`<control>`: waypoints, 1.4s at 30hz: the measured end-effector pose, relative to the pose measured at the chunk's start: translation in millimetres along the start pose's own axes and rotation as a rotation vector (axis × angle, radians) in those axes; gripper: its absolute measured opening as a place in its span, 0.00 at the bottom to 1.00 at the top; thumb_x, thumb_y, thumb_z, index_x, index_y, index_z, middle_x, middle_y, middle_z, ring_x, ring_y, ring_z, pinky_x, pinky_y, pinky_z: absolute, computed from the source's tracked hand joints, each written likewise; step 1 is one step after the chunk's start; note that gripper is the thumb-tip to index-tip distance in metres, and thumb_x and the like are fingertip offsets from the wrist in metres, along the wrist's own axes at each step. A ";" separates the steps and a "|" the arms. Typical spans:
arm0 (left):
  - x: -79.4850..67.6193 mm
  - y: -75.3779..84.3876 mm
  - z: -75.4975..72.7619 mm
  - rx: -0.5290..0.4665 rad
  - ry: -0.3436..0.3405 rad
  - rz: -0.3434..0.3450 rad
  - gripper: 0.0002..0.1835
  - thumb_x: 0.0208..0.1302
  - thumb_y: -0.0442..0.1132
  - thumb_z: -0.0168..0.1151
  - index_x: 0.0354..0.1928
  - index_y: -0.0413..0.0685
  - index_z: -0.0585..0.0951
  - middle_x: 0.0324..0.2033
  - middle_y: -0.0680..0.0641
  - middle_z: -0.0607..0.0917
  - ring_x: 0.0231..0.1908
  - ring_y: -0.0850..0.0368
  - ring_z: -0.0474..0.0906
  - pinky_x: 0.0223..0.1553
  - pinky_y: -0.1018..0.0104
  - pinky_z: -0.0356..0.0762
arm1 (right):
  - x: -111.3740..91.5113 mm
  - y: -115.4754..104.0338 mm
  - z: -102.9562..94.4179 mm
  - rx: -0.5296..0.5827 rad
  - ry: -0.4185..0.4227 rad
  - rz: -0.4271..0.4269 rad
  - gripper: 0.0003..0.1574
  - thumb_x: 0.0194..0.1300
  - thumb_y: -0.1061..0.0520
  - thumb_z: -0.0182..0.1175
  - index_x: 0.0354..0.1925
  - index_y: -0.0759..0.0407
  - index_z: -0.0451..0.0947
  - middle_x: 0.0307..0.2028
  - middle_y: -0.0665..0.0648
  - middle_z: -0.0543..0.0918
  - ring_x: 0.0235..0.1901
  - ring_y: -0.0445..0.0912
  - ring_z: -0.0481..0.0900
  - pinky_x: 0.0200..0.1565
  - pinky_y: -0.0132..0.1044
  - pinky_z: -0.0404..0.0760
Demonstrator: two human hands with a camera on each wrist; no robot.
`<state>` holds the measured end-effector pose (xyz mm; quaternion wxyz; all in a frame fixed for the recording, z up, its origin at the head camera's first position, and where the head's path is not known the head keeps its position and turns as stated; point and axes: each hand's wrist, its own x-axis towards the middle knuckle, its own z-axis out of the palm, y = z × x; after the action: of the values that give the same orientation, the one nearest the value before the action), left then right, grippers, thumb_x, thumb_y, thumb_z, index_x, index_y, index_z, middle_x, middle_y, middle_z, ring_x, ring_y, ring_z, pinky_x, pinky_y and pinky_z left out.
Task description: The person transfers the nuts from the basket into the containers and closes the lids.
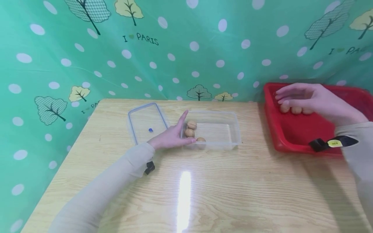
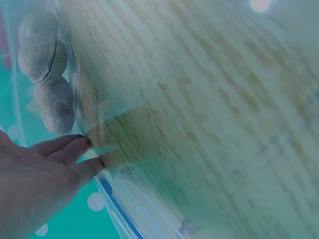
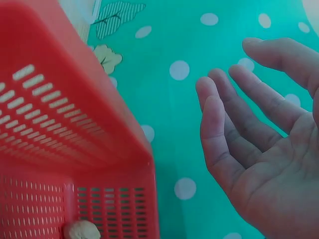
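Blue-edged lid (image 1: 145, 120), clear container (image 1: 218, 146) and red basket (image 1: 303, 131) on pale wood-grain tabletop (image 1: 239, 187).

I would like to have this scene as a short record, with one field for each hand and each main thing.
Left hand: touching the left end of the clear container
Right hand: over the red basket, fingers loosely bent, palm empty
Container: open, at least three walnuts gathered at its left end
Basket: at least three walnuts, partly hidden by the right hand
Lid: blue-edged, lying left of the container
Surface: wooden table
Background: green dotted cloth
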<state>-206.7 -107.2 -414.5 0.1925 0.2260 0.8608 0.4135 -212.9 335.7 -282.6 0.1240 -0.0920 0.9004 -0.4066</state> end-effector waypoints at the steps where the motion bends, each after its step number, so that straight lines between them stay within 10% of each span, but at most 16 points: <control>1: -0.2 0.2 0.0 0.001 0.003 -0.002 0.64 0.57 0.56 0.69 0.72 0.70 0.23 0.61 0.26 0.69 0.45 0.44 0.80 0.55 0.53 0.73 | 0.6 1.4 -2.0 -0.009 0.004 0.005 0.28 0.66 0.52 0.63 0.62 0.52 0.72 0.45 0.49 0.84 0.35 0.47 0.80 0.32 0.36 0.77; 9: -0.9 0.7 0.1 0.025 0.006 -0.002 0.64 0.58 0.56 0.68 0.72 0.71 0.23 0.60 0.26 0.70 0.40 0.48 0.82 0.52 0.53 0.75 | 4.3 16.7 -13.7 -0.089 0.042 -0.021 0.34 0.62 0.56 0.67 0.65 0.52 0.70 0.50 0.38 0.77 0.50 0.34 0.71 0.41 0.22 0.71; 42: -0.6 -0.8 0.5 0.020 0.011 0.012 0.64 0.57 0.55 0.69 0.73 0.70 0.24 0.55 0.27 0.75 0.41 0.48 0.81 0.54 0.52 0.74 | 37.7 72.1 -18.6 0.019 -0.021 0.116 0.33 0.68 0.50 0.61 0.65 0.61 0.64 0.43 0.46 0.83 0.36 0.48 0.80 0.35 0.35 0.79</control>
<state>-206.1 -107.6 -415.4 0.1832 0.2307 0.8645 0.4072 -259.0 385.8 -330.8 0.1577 -0.0427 0.8990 -0.4064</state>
